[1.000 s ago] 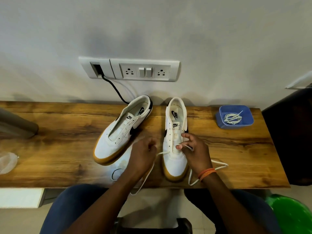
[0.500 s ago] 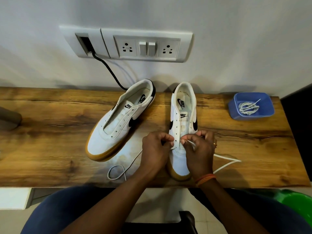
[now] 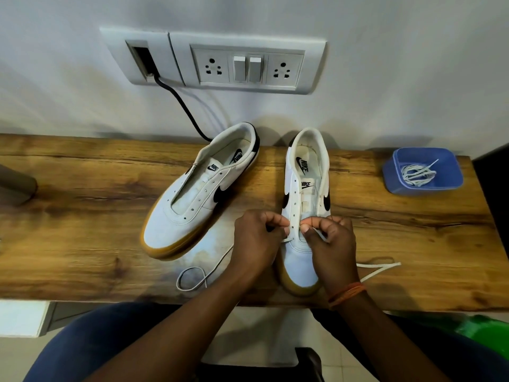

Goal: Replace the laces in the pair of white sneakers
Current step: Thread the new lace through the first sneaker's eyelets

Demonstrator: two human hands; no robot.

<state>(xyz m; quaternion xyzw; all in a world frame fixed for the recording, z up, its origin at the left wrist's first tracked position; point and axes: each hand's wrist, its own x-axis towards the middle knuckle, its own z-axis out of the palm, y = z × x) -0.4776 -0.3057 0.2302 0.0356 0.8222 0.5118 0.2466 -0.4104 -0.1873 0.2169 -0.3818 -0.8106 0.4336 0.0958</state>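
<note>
While the right-hand sneaker (image 3: 303, 216) is stood toe toward the person at the near middle of the tabletop (image 3: 82, 230), both hands are kept over its lowest eyelets. Left hand (image 3: 257, 238): grip pressed together, thumb and forefinger pinching the lace (image 3: 286, 240) at the eyelet row on the 9 o'clock side of the tongue. Right hand (image 3: 330, 244): grip likewise pinched on the same lace, at the 3 o'clock row. Which strand goes into which eyelet cannot be told; the fingertips hide the holes.

One free length of the lace trails off toward 8 o'clock and ends in a loop near the tabletop edge; the other trails toward 4 o'clock. It is judged that the two ends have been left slack so each can be fed without dragging the shoe.

The second sneaker (image 3: 198, 199) is laid at 10 o'clock of the first, angled, eyelets bare, seemingly parked until its turn. A blue tub (image 3: 421, 186) holding a bundled lace (image 3: 417, 173) is set at 2 o'clock, well apart from both shoes; whether it is the old or the spare lace cannot be told.

Judgement: lacing at an early stage, only the lowest eyelets engaged, upper holes still open.
</note>
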